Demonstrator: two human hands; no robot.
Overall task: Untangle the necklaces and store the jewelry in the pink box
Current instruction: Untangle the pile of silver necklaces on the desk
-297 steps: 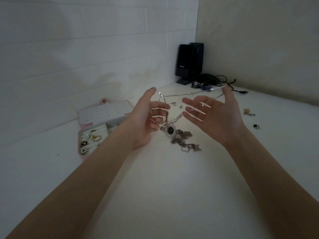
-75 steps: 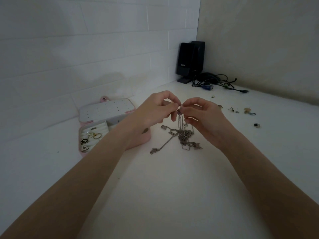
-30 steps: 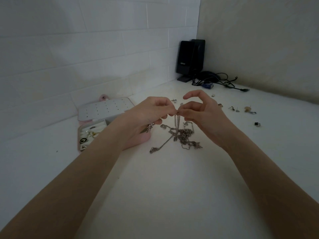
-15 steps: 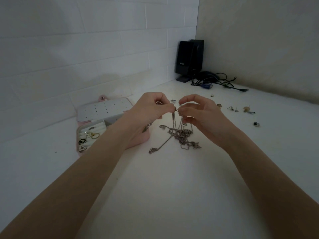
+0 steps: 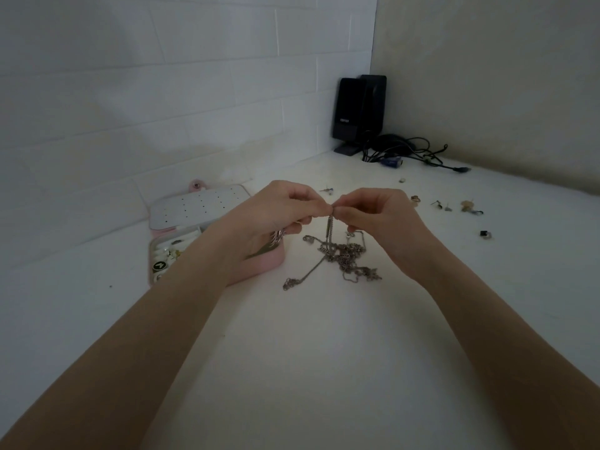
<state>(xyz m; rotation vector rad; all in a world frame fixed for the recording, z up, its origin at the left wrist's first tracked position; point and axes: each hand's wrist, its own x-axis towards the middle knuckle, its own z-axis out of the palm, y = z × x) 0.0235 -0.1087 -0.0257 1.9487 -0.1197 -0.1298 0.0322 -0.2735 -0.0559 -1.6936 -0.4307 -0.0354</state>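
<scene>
There is only one view, the camera on my head. It looks forward and down over my forearms toward the far corner of the counter (image 5: 324, 368), close above my left hand (image 5: 276, 212) and right hand (image 5: 380, 216).

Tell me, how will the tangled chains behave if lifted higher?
The tangled chains look limp: strands hang straight below the left hand and right hand. Probably the whole clump rises together and snags. It seems light.
</scene>
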